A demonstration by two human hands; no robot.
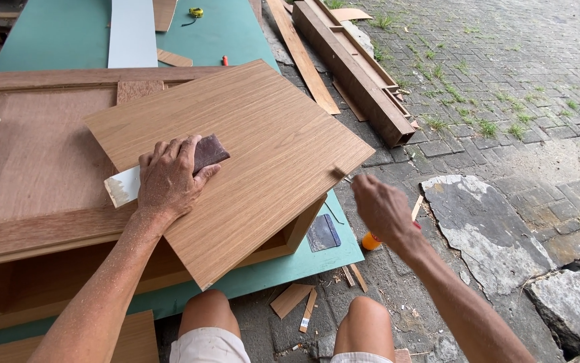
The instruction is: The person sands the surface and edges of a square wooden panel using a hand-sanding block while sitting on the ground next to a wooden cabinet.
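Observation:
A veneered wooden board point(263, 141) lies tilted on top of a larger wooden cabinet frame point(41, 154). My left hand point(167, 178) rests flat on the board, pressing down a sanding block wrapped in brown sandpaper point(209, 151), whose pale end sticks out to the left. My right hand point(380, 208) hovers just off the board's right edge, pinching a small thin tool or veneer strip point(341, 174) at that edge.
A green sheet point(303, 262) lies under the frame. A dark scraper point(322, 233) and an orange bottle point(370, 240) sit near my knees. Wood offcuts point(293, 299) litter the paving. Long timber beams point(354, 70) lie at the back right.

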